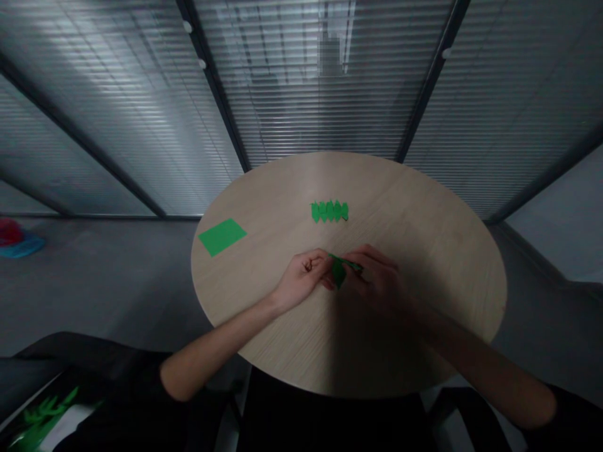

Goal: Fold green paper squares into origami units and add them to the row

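Observation:
Both hands meet over the middle of a round wooden table (424,263). My left hand (304,276) is closed in a pinch on one end of a small folded green paper piece (339,269). My right hand (377,276) grips the other side of the same piece, fingers curled over it. Just beyond the hands lies a finished green paper piece with a zigzag outline (330,211). A flat green paper sheet (222,236) rests near the table's left edge.
Windows with horizontal blinds and dark frames stand behind the table. A red and blue object (16,240) lies on the grey floor at far left. Green cut-outs on white paper (42,417) show at the bottom left corner.

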`<action>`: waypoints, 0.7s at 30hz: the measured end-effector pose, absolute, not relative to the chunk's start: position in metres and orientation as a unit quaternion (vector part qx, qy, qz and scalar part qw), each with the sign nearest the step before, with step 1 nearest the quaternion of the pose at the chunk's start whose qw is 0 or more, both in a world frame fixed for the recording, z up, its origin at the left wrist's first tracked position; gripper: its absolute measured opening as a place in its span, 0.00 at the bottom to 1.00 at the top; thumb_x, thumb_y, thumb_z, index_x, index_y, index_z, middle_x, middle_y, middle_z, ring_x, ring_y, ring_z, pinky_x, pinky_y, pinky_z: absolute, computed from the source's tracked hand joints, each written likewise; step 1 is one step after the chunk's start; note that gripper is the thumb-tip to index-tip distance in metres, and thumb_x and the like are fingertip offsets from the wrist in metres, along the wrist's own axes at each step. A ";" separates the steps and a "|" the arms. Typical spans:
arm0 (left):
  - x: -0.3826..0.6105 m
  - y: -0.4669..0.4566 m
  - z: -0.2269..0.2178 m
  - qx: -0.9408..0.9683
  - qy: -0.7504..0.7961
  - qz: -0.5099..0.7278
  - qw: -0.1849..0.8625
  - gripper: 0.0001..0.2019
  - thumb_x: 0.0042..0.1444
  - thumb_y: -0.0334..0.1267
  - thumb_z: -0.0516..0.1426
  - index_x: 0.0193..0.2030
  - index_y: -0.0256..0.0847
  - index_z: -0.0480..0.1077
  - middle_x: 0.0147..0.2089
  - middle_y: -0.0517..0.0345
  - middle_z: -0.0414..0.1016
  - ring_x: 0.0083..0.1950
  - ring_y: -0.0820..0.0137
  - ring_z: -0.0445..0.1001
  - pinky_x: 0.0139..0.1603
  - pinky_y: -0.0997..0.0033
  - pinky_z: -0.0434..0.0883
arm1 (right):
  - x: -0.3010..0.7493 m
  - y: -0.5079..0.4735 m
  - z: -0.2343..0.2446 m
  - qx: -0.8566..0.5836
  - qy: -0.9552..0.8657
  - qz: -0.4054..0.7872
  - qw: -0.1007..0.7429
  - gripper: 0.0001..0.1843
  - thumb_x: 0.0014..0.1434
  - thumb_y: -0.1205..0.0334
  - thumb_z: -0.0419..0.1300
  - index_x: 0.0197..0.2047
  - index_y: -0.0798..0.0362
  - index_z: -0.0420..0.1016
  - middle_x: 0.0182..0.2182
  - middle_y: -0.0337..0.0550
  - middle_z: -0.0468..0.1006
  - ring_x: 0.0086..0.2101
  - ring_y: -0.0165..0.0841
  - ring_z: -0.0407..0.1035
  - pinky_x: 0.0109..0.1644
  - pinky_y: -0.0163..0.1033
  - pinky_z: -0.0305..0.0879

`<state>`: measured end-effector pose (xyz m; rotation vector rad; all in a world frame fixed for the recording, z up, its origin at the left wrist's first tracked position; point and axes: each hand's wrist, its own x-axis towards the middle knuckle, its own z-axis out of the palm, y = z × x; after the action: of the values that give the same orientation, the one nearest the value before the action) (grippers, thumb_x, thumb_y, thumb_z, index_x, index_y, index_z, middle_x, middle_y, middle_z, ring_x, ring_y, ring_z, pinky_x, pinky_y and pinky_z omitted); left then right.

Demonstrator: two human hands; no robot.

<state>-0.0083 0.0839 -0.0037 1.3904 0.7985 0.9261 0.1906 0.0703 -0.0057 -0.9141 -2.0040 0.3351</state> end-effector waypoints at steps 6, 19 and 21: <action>-0.009 0.084 -0.004 0.586 0.344 0.407 0.610 0.16 0.64 0.48 0.58 0.34 0.36 0.74 0.31 0.54 0.78 0.29 0.73 0.77 0.34 0.71 0.79 | 0.194 0.069 -0.005 -0.370 -0.823 0.112 0.416 0.11 0.68 0.63 0.58 0.51 0.49 0.79 0.41 0.48 0.80 0.39 0.37 0.75 0.44 0.42 0.73; -0.010 0.084 -0.003 0.573 0.333 0.434 0.610 0.11 0.61 0.42 0.62 0.44 0.36 0.73 0.29 0.59 0.77 0.29 0.73 0.77 0.33 0.72 0.80 | 0.185 0.072 -0.004 -0.411 -0.690 0.361 0.475 0.09 0.62 0.56 0.64 0.41 0.52 0.78 0.32 0.41 0.79 0.30 0.31 0.74 0.33 0.35 0.72; -0.010 0.083 -0.003 0.560 0.325 0.439 0.623 0.12 0.60 0.42 0.64 0.44 0.37 0.70 0.30 0.60 0.76 0.29 0.74 0.78 0.32 0.73 0.79 | 0.184 0.073 -0.004 -0.419 -0.649 0.414 0.480 0.10 0.60 0.54 0.65 0.37 0.53 0.76 0.29 0.40 0.79 0.28 0.31 0.74 0.31 0.34 0.72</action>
<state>-0.0096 0.0831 -0.0025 1.2848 0.7457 1.0082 0.1839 0.0726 -0.0039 -1.0232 -1.5839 1.0102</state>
